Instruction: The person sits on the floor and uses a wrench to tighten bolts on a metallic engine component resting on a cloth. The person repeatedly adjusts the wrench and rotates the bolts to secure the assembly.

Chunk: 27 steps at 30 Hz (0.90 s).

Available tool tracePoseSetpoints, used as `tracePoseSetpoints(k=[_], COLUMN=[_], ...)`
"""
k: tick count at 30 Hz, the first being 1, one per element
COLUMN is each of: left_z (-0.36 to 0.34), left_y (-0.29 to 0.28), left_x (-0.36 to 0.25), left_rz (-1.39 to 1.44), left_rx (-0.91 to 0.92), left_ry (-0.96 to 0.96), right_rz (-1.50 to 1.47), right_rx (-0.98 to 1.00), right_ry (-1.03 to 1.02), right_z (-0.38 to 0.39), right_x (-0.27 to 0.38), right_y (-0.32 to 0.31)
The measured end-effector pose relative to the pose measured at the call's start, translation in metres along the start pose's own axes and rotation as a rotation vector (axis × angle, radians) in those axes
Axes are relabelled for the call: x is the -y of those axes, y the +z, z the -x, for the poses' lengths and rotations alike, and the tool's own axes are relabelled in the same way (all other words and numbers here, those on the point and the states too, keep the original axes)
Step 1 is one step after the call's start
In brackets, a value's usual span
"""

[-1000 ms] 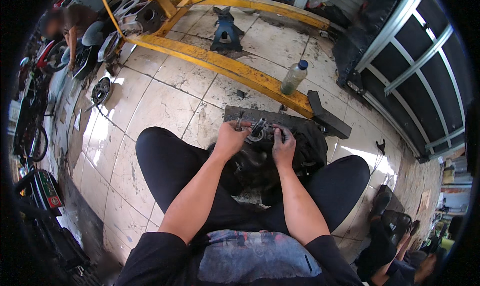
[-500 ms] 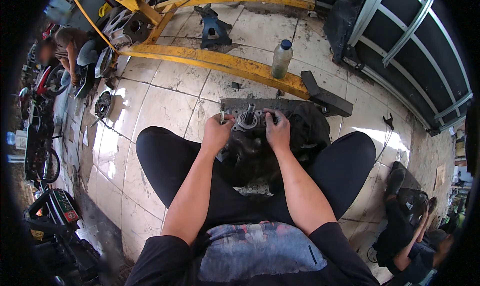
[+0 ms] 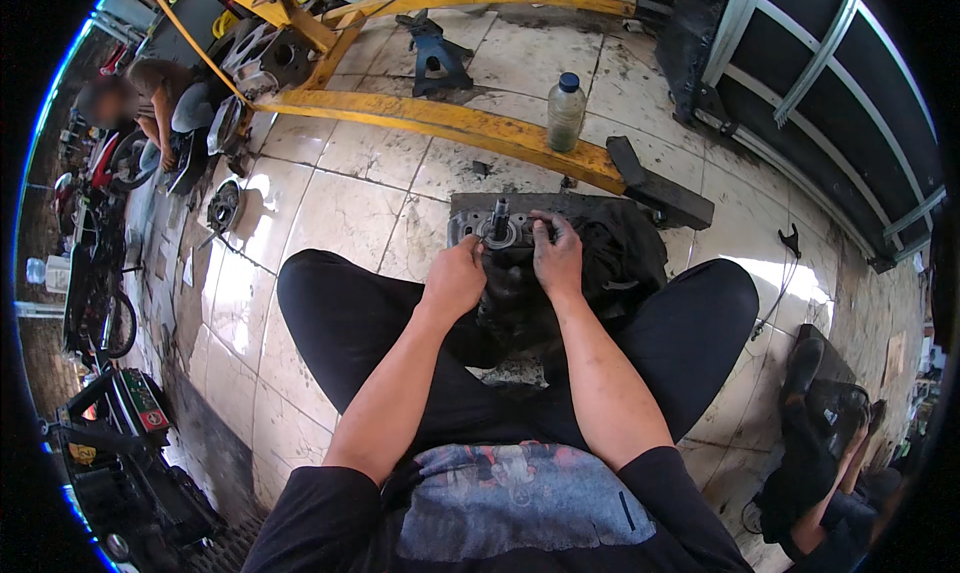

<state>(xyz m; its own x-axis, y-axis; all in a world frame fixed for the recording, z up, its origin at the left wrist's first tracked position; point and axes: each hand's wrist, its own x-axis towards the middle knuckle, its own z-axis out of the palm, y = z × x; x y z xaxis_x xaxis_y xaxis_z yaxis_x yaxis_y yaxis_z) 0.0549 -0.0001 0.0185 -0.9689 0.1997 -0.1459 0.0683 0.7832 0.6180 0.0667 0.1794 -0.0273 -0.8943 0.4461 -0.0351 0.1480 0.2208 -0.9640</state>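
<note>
Metal part [image 3: 508,295]: between our knees, shaft [image 3: 500,216] upward.
Left hand [image 3: 456,275]: curled at the left of the plate [image 3: 517,233]; we cannot tell what it grasps.
Right hand [image 3: 559,257]: at the plate's right edge, grip unclear.
Risk: we judge blackened fingers could slip, tilting the plate.

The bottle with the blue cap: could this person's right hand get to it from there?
Probably, perhaps with a forward lean: the bottle stands upright on the yellow beam, beyond the metal part by the right hand, and nothing tall appears to block the way.
</note>
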Motion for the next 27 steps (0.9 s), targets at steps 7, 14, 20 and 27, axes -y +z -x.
tracePoseSetpoints(k=[7,14,20,27], left_z=[-0.008,-0.006,-0.002,-0.005], left_y=[0.005,0.0,0.01,0.005], left_x=[0.001,-0.018,-0.007,-0.018], left_rz=[-0.022,-0.007,-0.076,-0.053], left_rx=[0.021,-0.052,0.05,-0.017], left_ry=[0.018,0.036,-0.03,-0.059], right_rz=[-0.011,0.018,0.017,0.031], right_rx=[-0.03,-0.032,-0.02,-0.015], right_ry=[0.012,-0.041,-0.034,-0.051], right_z=[-0.001,-0.002,-0.002,-0.003], right_x=[-0.004,-0.008,-0.013,-0.009], right_y=[-0.002,-0.001,0.0,0.001])
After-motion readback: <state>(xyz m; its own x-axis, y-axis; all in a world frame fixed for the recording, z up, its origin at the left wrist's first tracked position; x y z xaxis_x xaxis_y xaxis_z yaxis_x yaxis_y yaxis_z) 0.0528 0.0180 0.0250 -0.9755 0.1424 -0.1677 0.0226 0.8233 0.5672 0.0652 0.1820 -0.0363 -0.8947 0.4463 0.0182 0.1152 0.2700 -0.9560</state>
